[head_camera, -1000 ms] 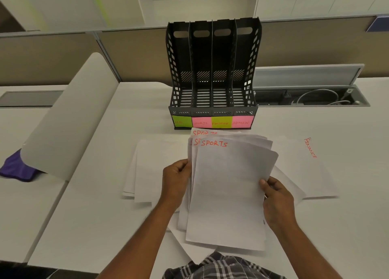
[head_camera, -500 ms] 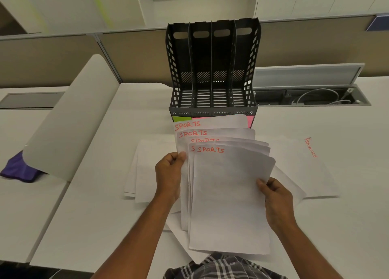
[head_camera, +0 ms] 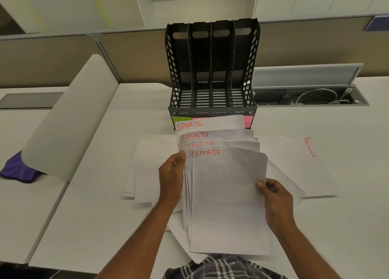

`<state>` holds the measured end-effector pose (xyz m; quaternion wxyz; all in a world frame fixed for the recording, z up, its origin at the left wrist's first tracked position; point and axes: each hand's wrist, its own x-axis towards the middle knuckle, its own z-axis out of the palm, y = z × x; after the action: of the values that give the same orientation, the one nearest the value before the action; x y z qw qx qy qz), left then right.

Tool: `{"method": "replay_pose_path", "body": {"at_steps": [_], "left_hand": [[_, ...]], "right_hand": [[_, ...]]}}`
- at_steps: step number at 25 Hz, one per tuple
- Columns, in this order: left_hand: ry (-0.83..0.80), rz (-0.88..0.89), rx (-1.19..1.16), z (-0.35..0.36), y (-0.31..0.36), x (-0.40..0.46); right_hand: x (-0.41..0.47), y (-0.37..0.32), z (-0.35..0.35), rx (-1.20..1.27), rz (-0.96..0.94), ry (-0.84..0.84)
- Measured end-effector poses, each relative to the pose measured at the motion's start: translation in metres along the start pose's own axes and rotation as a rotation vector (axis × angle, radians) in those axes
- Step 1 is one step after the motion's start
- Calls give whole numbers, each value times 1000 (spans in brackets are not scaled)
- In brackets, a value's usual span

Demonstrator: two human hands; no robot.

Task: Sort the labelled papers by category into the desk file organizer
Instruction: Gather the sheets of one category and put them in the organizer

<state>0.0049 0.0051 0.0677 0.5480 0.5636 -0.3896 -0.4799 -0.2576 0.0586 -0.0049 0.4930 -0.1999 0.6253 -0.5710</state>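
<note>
I hold a fanned stack of white papers [head_camera: 227, 198] marked SPORTS in red, raised above the desk. My left hand [head_camera: 171, 175] grips the stack's left edge and my right hand [head_camera: 273, 196] pinches its right edge. Behind it stands the black four-slot file organizer [head_camera: 212, 68], all slots empty. Its front carries green and pink sticky labels [head_camera: 181, 120], mostly hidden by the top sheets. Another paper marked FINANCE [head_camera: 303, 165] lies flat to the right. More blank-looking sheets [head_camera: 147, 169] lie to the left under my forearm.
A curved white divider panel [head_camera: 69, 118] rises at the left with a purple cloth [head_camera: 19, 169] beside it. An open cable trough [head_camera: 311, 97] with white cables sits right of the organizer. A tan partition wall runs along the back.
The SPORTS stack has fanned out and risen toward the organizer, now covering most of the sticky labels. Both hands moved slightly forward with it.
</note>
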Motion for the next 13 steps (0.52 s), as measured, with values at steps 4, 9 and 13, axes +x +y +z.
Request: {"method": "replay_pose_path", "body": {"at_steps": [4,9,13], "left_hand": [[41,8,100,3,-3,5],[129,-49,106,3,-4,17],[118,-39,73,2,-1,24]], "right_hand": [[1,1,1,-20,4,9],[-1,1,-1,-59,-18,-19],[-1,0,-2,-70,-13,-28]]}}
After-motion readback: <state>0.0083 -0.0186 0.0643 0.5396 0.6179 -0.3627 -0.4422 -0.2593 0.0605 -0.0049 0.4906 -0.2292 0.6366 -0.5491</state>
